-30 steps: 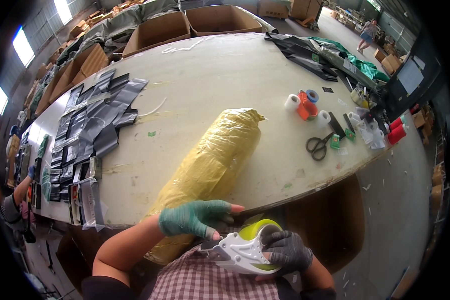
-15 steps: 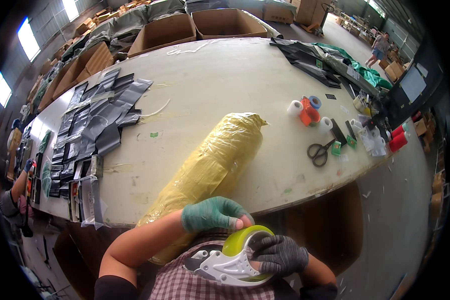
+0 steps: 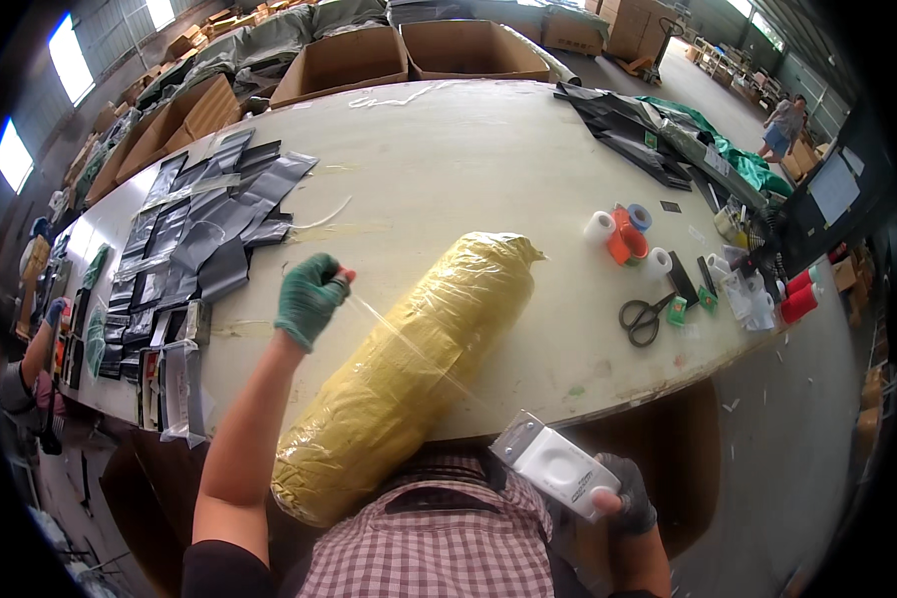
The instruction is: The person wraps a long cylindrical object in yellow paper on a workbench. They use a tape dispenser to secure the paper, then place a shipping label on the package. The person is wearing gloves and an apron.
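Observation:
A long yellow bundle in clear wrap lies slantwise at the table's near edge. Over it runs a taut strip of clear tape. My left hand, in a green glove with bare fingertips, is closed on the strip's end, left of the bundle. At the strip's other end is a white tape dispenser, tilted, just off the table edge. My right hand, in a dark grey glove, grips its near end with the thumb on top. The tape roll is hidden.
Overlapping grey and black plastic bags cover the table's left. At right lie scissors, orange and white tape rolls and red spools. Open cardboard boxes stand beyond the far edge. Another person's arm shows far left.
My left hand has moved up and left, drawing out a strip of tape across the bundle. My right hand has moved right with the dispenser, which is now turned over.

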`<state>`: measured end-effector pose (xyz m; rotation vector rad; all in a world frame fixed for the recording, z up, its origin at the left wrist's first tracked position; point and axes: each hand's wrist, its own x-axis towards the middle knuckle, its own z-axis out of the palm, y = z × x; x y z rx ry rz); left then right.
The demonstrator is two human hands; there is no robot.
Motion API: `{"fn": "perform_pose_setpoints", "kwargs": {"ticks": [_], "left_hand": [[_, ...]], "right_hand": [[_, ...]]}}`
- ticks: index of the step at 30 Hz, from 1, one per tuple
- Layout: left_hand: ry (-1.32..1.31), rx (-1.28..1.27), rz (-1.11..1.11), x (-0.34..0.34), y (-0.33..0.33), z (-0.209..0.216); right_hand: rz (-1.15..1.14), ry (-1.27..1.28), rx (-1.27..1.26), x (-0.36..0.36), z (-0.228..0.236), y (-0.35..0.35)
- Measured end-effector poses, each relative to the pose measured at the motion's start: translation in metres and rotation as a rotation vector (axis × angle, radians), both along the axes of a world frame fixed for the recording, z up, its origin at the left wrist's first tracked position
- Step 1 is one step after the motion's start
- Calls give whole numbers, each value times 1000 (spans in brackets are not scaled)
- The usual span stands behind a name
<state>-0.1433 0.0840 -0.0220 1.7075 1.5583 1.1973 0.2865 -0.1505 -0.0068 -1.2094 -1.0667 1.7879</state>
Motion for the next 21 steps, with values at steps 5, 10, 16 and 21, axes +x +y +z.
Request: {"fn": "perform_pose_setpoints", "kwargs": {"ticks": [5,10,16,21], "left_hand": [[566,-232,60,20,-22,-67],[969,-39,213,45,-36,-13],[1290,267,-748,125,-102,-28],[193,-512,-345,137,-141,-118]], "right_hand": [[111,-294,-19,-12,-89,31],[-7,-244,-36,-53,-100,51],[130,-502,-168,-53,-115,77],[-130,-169,-111,-60,-99,51]]}}
